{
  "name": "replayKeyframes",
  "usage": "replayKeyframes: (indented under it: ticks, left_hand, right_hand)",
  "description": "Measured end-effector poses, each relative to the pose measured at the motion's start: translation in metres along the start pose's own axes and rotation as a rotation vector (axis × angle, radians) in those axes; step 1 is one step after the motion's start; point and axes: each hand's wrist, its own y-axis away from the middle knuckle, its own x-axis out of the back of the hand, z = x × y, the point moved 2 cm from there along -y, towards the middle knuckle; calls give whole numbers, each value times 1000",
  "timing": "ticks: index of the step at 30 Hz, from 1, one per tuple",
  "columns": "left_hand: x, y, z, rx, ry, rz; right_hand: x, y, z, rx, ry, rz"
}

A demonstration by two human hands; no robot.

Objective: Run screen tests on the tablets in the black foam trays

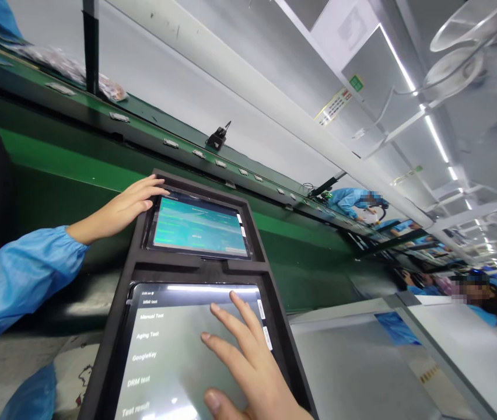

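Two tablets lie in a black foam tray (pixel 132 269), one behind the other. The near tablet (pixel 165 361) shows a grey menu reading MMI test, Manual Test, Aging Test, GoogleKey, DRM test and Test result. Over its right half is my right hand (pixel 248 361), fingers spread; whether the fingertips touch the glass I cannot tell. The far tablet (pixel 198 227) has a teal screen with small, unreadable text. My left hand (pixel 132 201) rests with its fingers stretched over the tray's far left corner, close to that tablet's edge.
Beyond the tray runs a green bench (pixel 77 172) with a rail carrying several small metal pieces. A black plug adapter (pixel 217 138) sits on the ledge behind. A grey-white panel (pixel 362 356) stands at the right. Co-workers in blue (pixel 347 201) are farther down the line.
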Motion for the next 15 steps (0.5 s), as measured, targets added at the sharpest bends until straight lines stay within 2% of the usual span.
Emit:
replayKeyframes:
  ticks: [8,11,13,15]
  left_hand:
    - [2,-1,0,13,-9,-18]
    - [2,-3,3,36,0,-19]
    - [2,-3,8,65,18,-13]
    - [2,2,14,120,40,7]
  right_hand:
    - [-3,-1,-1,0,-38,16]
    - [-4,1,-3,-24,-50,-18]
    - [-3,5,1,-49,-46,-20]
    - [0,12,13,-121,-33,33]
